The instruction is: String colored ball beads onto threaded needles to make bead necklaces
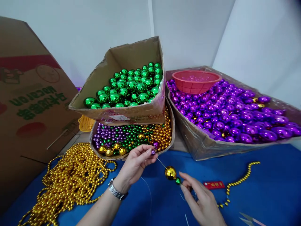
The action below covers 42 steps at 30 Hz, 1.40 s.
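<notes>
My left hand (138,163), with a metal-band watch (115,190) at its wrist, pinches a small purple bead (153,152). A taut string (161,162) runs from there to a large shiny gold bead (170,173). Right beside that one sits a small green bead (178,180) on the same string. My right hand (199,199) is closed on the string just past the green bead; its fingertips partly hide the hold. Loose thread (150,196) hangs down below my left hand. Behind the hands, a box of mixed beads (131,138) holds purple, green and gold ones.
A carton of green balls (129,88) rests over the mixed beads. At right stands a carton of purple balls (230,113) carrying a red basket (196,83). Gold bead strands (68,179), a red packet (213,185) and scissors (251,219) lie on the blue cloth (270,188).
</notes>
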### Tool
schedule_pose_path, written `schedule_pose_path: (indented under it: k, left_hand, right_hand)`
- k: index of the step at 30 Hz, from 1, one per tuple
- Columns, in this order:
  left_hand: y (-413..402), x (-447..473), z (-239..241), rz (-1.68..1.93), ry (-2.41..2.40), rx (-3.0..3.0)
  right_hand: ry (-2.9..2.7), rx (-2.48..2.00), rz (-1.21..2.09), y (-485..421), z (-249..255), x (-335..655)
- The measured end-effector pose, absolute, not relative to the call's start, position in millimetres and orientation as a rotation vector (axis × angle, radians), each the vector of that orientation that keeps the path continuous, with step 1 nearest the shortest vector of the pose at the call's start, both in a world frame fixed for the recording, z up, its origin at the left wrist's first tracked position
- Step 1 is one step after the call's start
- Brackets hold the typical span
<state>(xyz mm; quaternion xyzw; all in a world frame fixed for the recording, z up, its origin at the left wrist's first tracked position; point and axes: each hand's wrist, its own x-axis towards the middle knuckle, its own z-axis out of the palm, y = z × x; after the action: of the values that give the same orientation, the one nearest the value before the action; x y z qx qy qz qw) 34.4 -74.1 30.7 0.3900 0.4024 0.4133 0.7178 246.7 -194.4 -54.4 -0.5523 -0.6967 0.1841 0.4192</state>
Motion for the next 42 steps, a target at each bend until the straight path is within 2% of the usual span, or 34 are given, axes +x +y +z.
schedule_pose_path:
  k: [11, 16, 22, 27, 31, 34, 38, 42]
  left_hand:
    - [-87.3, 43.9, 26.0, 0.856, 0.965, 1.213]
    - [-101.0, 56.7, 13.8, 0.774, 0.945, 1.317]
    - [-107.8, 62.8, 42.3, 0.916, 0.916, 1.637]
    - [-92.9, 48.9, 62.2, 0.863, 0.852, 1.752]
    - [-56.4, 24.9, 46.8, 0.699, 1.239, 2.251]
    - [-32.1, 12.3, 24.5, 0.452, 1.481, 2.407]
    - [-19.6, 8.4, 8.3, 0.398, 1.416, 2.394]
    - [-21.4, 9.3, 16.3, 0.458, 1.372, 2.359]
  right_hand:
    - [-1.842, -1.348, 0.36, -196.4, -66.1, 250.8]
    - [-1.937, -1.383, 0.459, -198.3, -70.0, 264.8]
    - [-2.002, -1.433, 0.299, -189.4, -47.9, 268.0]
    - [-1.939, -1.233, 0.439, -183.1, -47.7, 249.9]
    - [-1.817, -1.243, 0.606, -185.6, -55.2, 248.9]
    - [-1.823, -1.252, 0.619, -187.3, -53.0, 250.3]
    - [-1.86, -1.26, 0.58, -187.8, -48.2, 250.5]
    - [-1.887, -1.325, 0.53, -189.8, -51.9, 250.4]
